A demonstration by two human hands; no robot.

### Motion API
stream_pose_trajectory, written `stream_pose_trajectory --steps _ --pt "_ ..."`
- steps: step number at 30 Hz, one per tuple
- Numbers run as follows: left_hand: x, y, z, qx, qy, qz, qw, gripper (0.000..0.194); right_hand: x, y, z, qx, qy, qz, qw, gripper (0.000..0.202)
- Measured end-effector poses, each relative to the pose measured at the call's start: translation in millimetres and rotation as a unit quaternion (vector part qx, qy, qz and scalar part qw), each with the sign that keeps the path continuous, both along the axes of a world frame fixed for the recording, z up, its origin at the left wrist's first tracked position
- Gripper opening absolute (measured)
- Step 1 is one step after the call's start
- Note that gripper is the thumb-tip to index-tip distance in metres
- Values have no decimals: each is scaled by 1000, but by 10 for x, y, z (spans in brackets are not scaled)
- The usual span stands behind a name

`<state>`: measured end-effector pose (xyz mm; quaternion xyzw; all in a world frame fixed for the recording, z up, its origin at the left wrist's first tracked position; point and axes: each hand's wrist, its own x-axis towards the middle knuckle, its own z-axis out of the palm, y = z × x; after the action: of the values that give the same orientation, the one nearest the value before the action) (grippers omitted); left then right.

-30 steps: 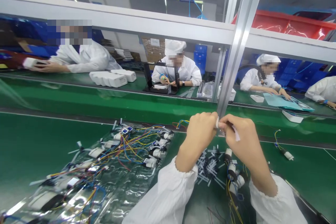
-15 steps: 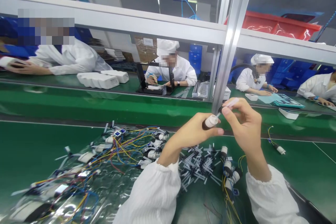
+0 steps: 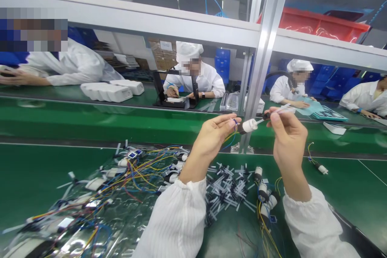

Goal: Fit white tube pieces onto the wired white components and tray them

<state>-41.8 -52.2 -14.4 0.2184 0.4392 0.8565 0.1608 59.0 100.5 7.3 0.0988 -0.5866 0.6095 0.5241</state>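
Note:
Between my hands, held up above the bench, is a small cylindrical pump [image 3: 249,125] with a white nozzle end and a black band. My left hand [image 3: 213,139] pinches a small blue part [image 3: 235,121] by the pump's black end, and yellow and blue wires hang below the fingers. With thumb and fingers closed, my right hand [image 3: 288,141] grips a black tube fitting [image 3: 266,116]. One thin tube [image 3: 260,120] runs from this fitting to the pump's nozzle; another pale tube sticks out past the fingertips.
A pile of tube fittings [image 3: 229,191] lies below my hands. Wired pumps [image 3: 267,201] sit to its right, and several more lie on clear plastic [image 3: 121,197] at left. A metal post [image 3: 262,60] rises just behind my hands. Co-workers [image 3: 199,74] sit across the green bench.
My left hand has shifted left, from around the pump's body to the small blue part at its black end. My right hand has moved slightly right and up with the fitting; the pump now lies exposed.

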Motion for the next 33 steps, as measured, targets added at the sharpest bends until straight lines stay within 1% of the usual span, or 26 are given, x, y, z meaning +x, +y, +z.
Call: stream_pose_trajectory --steps 3,5,8,11,14,16,21,25,28,30,33 --pt "-17 -10 10 32 -13 62 997 39 3 -13 7 -66 9 20 998 7" --pt "-14 -27 27 45 -23 88 995 38 32 -10 31 -99 -10 47 994 10" --pt "14 -51 66 57 -45 107 992 36 73 3 72 -127 -60 102 985 22" --pt "64 -51 111 58 -60 115 990 28 70 4 87 -156 -87 141 974 30" --pt "125 -30 155 50 -64 115 990 21 26 -12 68 -183 -107 170 962 29" --pt "164 -15 182 51 -66 114 990 22 -6 -30 45 -183 -122 181 959 29" --pt "237 -9 247 39 -46 97 993 32 -45 -99 -10 -163 -130 177 962 37" --pt "280 -34 290 17 -35 101 994 41 -50 -146 -14 -153 -151 220 952 39" --pt "317 -48 316 -13 -15 79 997 46 -48 -147 13 -164 -167 249 940 42" --pt "353 -50 324 -32 9 61 998 49 -37 -134 31 -171 -171 257 936 44" --pt "422 -43 313 -63 48 52 996 49 1 -122 48 -168 -163 254 939 42"
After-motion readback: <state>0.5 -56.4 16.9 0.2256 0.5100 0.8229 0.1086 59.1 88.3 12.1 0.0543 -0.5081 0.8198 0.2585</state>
